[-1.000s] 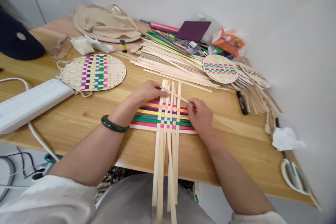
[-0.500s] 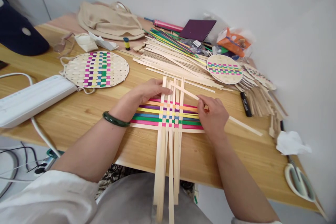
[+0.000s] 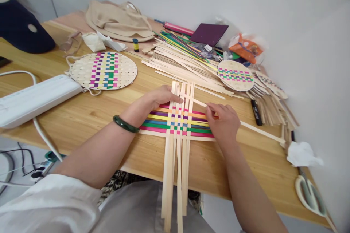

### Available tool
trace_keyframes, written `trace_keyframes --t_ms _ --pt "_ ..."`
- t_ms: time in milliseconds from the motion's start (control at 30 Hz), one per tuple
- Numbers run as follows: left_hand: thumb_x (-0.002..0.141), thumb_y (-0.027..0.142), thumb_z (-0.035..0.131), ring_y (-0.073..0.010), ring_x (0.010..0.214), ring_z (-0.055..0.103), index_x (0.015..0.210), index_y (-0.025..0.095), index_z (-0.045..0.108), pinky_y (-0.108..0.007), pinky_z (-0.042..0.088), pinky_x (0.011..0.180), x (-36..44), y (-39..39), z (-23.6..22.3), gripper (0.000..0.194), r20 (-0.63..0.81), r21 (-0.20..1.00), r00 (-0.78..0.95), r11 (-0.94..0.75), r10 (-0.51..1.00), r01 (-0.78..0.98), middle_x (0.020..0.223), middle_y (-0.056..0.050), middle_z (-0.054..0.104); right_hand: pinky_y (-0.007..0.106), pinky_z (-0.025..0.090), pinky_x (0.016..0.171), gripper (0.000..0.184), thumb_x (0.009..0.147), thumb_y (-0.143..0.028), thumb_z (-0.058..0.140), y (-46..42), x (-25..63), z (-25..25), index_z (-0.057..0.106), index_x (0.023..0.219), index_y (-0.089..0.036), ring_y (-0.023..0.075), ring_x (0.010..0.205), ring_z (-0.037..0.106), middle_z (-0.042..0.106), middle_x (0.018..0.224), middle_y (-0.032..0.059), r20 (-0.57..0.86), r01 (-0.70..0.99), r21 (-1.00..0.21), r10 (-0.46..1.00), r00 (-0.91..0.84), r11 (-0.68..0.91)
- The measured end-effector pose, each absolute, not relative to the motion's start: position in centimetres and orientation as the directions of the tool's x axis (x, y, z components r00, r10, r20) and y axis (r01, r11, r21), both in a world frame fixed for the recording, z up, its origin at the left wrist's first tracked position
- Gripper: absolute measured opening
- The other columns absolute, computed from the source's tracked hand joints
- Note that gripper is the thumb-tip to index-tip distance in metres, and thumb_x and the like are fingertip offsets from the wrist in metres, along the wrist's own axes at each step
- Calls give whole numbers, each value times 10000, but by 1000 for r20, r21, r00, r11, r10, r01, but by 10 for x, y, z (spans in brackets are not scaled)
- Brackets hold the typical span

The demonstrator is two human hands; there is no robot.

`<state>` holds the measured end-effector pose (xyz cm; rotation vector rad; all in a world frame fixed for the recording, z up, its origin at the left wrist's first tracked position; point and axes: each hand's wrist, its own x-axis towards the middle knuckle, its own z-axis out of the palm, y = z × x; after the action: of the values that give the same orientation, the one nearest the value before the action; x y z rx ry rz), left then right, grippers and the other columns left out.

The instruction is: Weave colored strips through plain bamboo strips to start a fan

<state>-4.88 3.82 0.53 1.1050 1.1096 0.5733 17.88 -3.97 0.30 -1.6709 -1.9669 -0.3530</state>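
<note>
A half-woven mat (image 3: 179,120) of pale upright strips crossed by pink, orange, purple, yellow, blue and green ones lies at the table's front edge, its long pale ends hanging over my lap. My left hand (image 3: 163,96) grips the upper ends of the upright strips, thumb on top, other fingers mostly hidden. My right hand (image 3: 224,118) pinches a thin pale strip (image 3: 198,102) between thumb and fingers. That strip slants across the upright ends near my left thumb, and its tail runs out right past my hand.
Behind the mat lies a pile of loose strips (image 3: 180,63). Finished woven discs lie left (image 3: 102,71) and right (image 3: 235,75). A power strip (image 3: 41,98) is at left; a black marker (image 3: 256,113), crumpled tissue (image 3: 303,154) and scissors (image 3: 310,194) are at right.
My right hand has moved right along the pale strip, whose tail now shows extending beyond it. My left hand stays on the upright strips. The view has shifted slightly.
</note>
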Motion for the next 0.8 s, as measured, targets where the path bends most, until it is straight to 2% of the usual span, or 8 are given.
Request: trace_keyframes --t_ms 300,500,633,800 --pt "580 199 792 -220 635 701 750 140 687 -327 580 623 -47 33 14 208 -432 900 371 423 822 108 756 -83 750 343 407 768 251 905 -313 508 -38 191 11 740 857 -228 203 724 547 679 679 31 563 974 -75 815 -134 212" --pt "656 203 763 -179 607 686 714 136 695 -285 578 608 -43 34 16 112 -450 872 370 489 813 -15 740 -68 751 355 407 796 226 881 -304 530 -39 201 23 735 811 -239 188 663 513 657 634 11 577 978 -16 800 -161 208" --pt "630 225 816 -169 617 684 736 134 708 -288 588 656 -44 31 19 177 -453 860 417 510 788 -29 737 -59 753 407 412 934 218 870 -305 537 -40 207 28 725 779 -245 184 659 525 662 631 8 567 976 -21 806 -167 217" --pt "484 215 911 -188 691 705 781 128 708 -302 588 705 -43 27 20 371 -423 867 443 495 791 -55 773 -63 759 471 347 1092 213 864 -297 539 -41 212 26 724 771 -246 188 683 559 691 668 4 535 974 -57 830 -157 221"
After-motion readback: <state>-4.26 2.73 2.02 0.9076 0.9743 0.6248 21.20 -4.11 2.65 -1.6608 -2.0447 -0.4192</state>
